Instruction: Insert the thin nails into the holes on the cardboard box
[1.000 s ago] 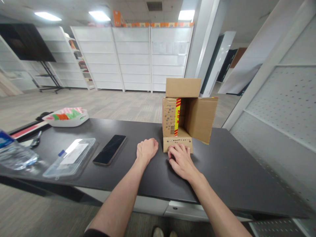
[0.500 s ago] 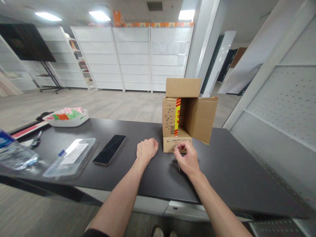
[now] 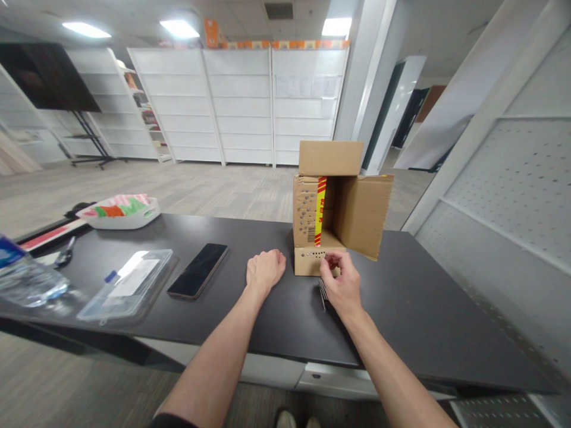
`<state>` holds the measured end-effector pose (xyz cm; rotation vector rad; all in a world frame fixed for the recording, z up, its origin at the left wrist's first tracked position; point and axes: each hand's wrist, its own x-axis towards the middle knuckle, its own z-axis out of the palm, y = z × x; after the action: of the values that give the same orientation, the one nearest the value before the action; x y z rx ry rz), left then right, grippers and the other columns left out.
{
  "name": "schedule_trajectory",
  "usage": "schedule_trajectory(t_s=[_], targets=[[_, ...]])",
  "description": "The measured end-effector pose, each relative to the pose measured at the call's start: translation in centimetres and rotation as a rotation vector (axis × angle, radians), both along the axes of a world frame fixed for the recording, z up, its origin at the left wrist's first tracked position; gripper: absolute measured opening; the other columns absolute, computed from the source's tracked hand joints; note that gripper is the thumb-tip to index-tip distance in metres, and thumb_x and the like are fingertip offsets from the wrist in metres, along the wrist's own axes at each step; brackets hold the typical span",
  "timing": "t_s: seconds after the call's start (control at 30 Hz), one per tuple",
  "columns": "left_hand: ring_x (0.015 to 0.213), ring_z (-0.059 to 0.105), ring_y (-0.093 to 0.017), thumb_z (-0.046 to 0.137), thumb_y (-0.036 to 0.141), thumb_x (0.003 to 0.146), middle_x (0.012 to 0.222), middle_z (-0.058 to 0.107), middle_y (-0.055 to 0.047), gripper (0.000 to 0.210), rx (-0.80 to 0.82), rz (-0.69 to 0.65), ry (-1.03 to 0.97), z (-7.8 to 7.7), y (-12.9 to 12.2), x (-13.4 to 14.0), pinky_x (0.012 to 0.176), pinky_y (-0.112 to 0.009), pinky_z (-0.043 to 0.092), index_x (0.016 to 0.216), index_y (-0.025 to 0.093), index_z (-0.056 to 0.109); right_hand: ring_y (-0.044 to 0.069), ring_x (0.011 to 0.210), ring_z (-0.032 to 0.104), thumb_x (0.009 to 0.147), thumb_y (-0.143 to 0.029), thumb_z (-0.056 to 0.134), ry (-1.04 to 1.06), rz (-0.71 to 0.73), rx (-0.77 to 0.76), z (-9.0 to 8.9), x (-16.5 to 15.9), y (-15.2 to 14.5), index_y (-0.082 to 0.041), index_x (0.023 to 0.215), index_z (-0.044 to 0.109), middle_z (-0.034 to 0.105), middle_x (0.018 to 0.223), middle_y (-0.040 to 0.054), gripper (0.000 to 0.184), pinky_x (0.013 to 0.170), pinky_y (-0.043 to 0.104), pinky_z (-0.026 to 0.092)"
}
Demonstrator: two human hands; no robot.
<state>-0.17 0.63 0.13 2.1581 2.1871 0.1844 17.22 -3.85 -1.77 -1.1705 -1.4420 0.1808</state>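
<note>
A cardboard box (image 3: 364, 208) stands with its opening toward me and its flaps spread. Small dark dots mark its lower flap (image 3: 307, 266), and more grey spots cover its left flap (image 3: 304, 209). At the lower flap is my right hand (image 3: 342, 282), with thumb and index fingertip pinched close to the row of dots. Several thin metal rods (image 3: 323, 292) stick out below its fingers; their upper ends are hidden. My left hand (image 3: 264, 270) rests on the table left of the box, fingers curled in, and whether it holds anything is hidden.
On the dark table (image 3: 428, 309) lie a black phone (image 3: 198, 270) and a clear plastic case (image 3: 129, 285) to my left. Farther left are a plastic bottle (image 3: 27, 279) and a white tray (image 3: 129, 221) with coloured material. A perforated panel (image 3: 530, 178) stands on the right.
My right hand has shifted slightly right along the lower flap. More of the thin metal rods show below its fingers. My left hand and the box have stayed put.
</note>
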Motion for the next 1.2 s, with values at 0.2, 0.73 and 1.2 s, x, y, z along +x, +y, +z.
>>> schedule_trajectory(t_s=[0.2, 0.73, 1.2], targets=[[0.086, 0.067, -0.028, 0.028, 0.04, 0.09, 0.09, 0.07, -0.013, 0.044, 0.023, -0.009, -0.001, 0.0, 0.0, 0.0, 0.074, -0.037, 0.048, 0.091, 0.021, 0.067, 0.017, 0.077, 0.059, 0.085, -0.028, 0.053, 0.007, -0.024, -0.002, -0.1, 0.0, 0.1, -0.02, 0.088, 0.056, 0.062, 0.082, 0.0032, 0.009, 0.075, 0.033, 0.049], [0.088, 0.067, -0.026, 0.028, 0.04, 0.09, 0.092, 0.07, -0.013, 0.044, 0.001, 0.016, 0.008, 0.3, -0.1, 0.1, 0.075, -0.033, 0.047, 0.093, 0.02, 0.068, 0.018, 0.082, 0.059, 0.086, -0.023, 0.05, -0.059, -0.014, 0.015, -0.9, 0.3, 1.3, -0.02, 0.09, 0.057, 0.062, 0.086, 0.0047, 0.008, 0.078, 0.035, 0.049], [0.086, 0.067, -0.027, 0.028, 0.04, 0.089, 0.09, 0.07, -0.014, 0.044, 0.018, -0.001, -0.006, -0.2, 0.2, 0.0, 0.074, -0.036, 0.047, 0.091, 0.02, 0.068, 0.018, 0.08, 0.058, 0.087, -0.022, 0.049, -0.18, -0.039, 0.042, -0.5, 0.1, 1.5, -0.019, 0.089, 0.057, 0.062, 0.083, 0.0043, 0.008, 0.075, 0.033, 0.047]])
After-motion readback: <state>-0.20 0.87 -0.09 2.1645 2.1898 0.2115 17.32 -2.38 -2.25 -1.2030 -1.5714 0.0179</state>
